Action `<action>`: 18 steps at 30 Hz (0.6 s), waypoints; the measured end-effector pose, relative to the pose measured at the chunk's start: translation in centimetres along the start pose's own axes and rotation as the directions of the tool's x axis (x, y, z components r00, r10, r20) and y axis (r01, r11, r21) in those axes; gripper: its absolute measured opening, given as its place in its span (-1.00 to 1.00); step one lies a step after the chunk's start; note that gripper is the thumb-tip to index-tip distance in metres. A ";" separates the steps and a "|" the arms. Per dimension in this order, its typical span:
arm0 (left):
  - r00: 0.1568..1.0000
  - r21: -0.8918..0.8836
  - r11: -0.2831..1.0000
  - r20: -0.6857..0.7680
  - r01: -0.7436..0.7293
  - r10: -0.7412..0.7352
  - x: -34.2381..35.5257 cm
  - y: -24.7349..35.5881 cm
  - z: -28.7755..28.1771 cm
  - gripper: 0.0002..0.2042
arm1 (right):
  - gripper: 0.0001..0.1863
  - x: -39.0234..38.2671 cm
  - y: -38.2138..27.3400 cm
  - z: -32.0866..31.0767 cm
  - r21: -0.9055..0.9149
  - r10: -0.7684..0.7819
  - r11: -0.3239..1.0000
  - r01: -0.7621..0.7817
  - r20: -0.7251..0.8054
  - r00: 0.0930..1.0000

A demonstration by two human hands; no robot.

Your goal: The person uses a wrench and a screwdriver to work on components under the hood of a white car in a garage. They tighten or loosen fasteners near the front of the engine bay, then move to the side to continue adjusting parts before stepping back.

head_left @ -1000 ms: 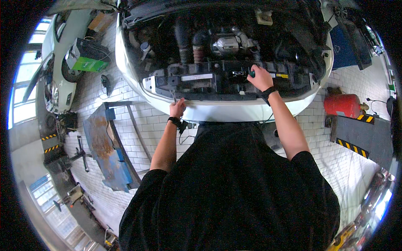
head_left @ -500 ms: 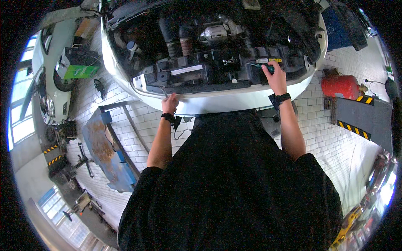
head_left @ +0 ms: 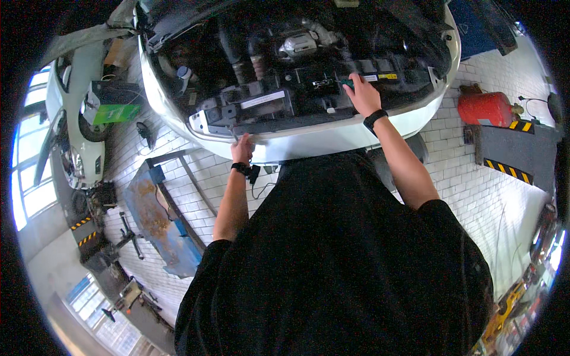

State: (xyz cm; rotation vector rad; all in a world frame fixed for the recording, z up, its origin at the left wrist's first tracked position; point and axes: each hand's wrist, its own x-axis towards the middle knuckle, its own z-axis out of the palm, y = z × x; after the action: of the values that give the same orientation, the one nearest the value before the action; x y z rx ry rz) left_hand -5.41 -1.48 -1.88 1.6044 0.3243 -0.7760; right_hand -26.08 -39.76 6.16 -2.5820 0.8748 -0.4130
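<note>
My right hand (head_left: 364, 97) is closed around the green handle of a screwdriver (head_left: 348, 85). It is over the black plastic panel (head_left: 310, 113) at the front of an open engine bay, just right of the metal hood latch (head_left: 323, 83); the screwdriver's shaft can hardly be made out. At the white front bumper (head_left: 309, 140), my left hand (head_left: 241, 149) is closed on a slim metal tool (head_left: 234, 132). The tool's end sticks up past the fingers toward the panel's left corner, and its exact kind is unclear.
A metallic engine part (head_left: 298, 44) sits deeper in the bay. On the tiled floor, a red tank (head_left: 484, 109) lies to the right beside a grey ramp (head_left: 510, 151) with striped edges. A rusty blue panel (head_left: 155, 216) and another white car (head_left: 89, 148) are at left.
My right hand has moved left with the screwdriver, from the panel's right part to near the latch. My left hand stays at the bumper with its tool. The view has shifted slightly.
</note>
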 end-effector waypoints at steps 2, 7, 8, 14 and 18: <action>0.999 -0.003 0.999 -0.012 0.033 -0.033 0.5 -0.1 -0.5 -0.65 | -0.70 0.7 -0.4 1.0 -0.082 -0.075 0.994 0.072 -0.034 0.997; 1.000 0.009 1.000 0.007 -0.002 0.002 0.0 -0.1 -0.2 -0.68 | -0.68 1.8 -1.4 2.2 -0.207 -0.091 0.973 0.106 0.080 0.993; 1.000 0.028 1.000 -0.006 -0.002 0.002 0.0 0.0 -0.2 -0.69 | -0.66 1.8 -1.2 2.8 -0.235 -0.109 0.964 0.128 0.091 0.990; 1.000 0.060 0.998 -0.011 0.007 -0.006 -0.6 0.4 0.2 -0.68 | -0.71 2.0 -0.7 4.1 -0.277 -0.158 0.943 0.182 0.105 0.982; 0.998 0.014 1.000 0.064 0.008 -0.009 -0.8 0.7 0.0 -0.68 | -0.63 2.8 -1.1 3.9 -0.233 -0.083 0.964 0.130 0.201 0.976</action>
State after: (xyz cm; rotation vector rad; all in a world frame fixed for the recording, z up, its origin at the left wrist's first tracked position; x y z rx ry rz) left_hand -5.55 -1.44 -0.80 1.5887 0.2802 -0.8360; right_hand -21.84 -39.73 3.66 -2.8469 0.7624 -0.0877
